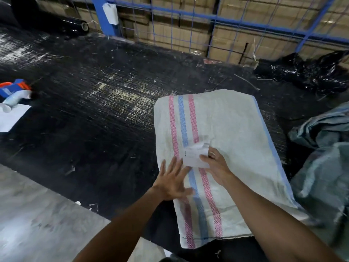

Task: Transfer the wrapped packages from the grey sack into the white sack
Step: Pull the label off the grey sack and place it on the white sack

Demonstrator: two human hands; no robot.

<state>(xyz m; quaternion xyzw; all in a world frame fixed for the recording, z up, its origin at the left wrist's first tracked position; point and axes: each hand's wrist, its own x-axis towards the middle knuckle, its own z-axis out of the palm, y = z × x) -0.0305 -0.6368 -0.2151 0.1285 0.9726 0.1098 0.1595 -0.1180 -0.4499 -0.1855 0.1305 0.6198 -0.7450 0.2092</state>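
The white sack [228,133], woven with pink and blue stripes, lies flat on a black wrapped surface. A small white paper label [194,155] rests on its middle. My right hand [217,167] pinches the label's right edge between thumb and fingers. My left hand [172,181] lies flat with spread fingers on the sack's left edge, just left of the label. The grey sack [323,167] bulges at the far right, crumpled, its contents hidden. No wrapped packages show.
The black wrapped surface [85,103] stretches left and back. A blue wire cage with cardboard boxes [188,31] lines the rear. Crumpled black film [306,74] sits back right, a film roll [62,25] back left. White paper and a blue-orange tool [13,103] lie far left.
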